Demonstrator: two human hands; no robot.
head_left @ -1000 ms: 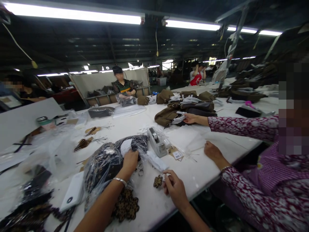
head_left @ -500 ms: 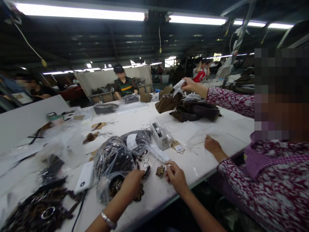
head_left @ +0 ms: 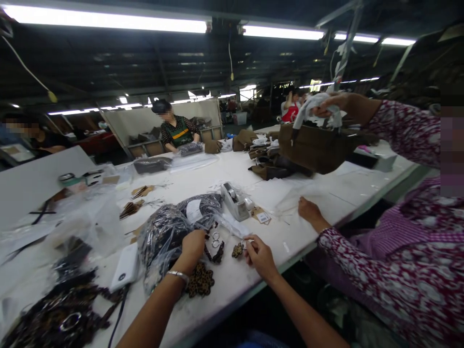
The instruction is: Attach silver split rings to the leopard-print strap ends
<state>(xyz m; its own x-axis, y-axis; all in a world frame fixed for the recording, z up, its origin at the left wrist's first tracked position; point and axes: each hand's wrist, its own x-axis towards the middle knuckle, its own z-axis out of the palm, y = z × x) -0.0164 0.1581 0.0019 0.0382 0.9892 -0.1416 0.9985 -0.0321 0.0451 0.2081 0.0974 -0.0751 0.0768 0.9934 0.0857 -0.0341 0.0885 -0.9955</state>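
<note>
My left hand [head_left: 193,246] rests against a clear plastic bag of dark patterned fabric [head_left: 163,232]; its fingertips are hidden behind the hand. Just below it lies a leopard-print flower piece [head_left: 200,281]. My right hand [head_left: 259,256] is closed, thumb and finger pinched on the ring end of a small leopard-print flower charm [head_left: 238,250] at the table's near side. Between my hands are two silver rings [head_left: 215,239] and a dark patterned strap [head_left: 218,254]. A second bagged dark bundle with a white label [head_left: 194,210] lies beyond my left hand.
A tape dispenser [head_left: 235,200] and cardboard tags [head_left: 261,216] stand ahead. A person at the right lifts a brown bag [head_left: 315,147], their other hand [head_left: 310,211] on the table [head_left: 290,246]. Left are a white device [head_left: 125,266] and dark straps [head_left: 54,309]. Another person works opposite.
My left hand has moved up and left from the patterned strap, showing more of the leopard-print flower. My right hand keeps its pinch. The neighbouring person has lifted a brown bag.
</note>
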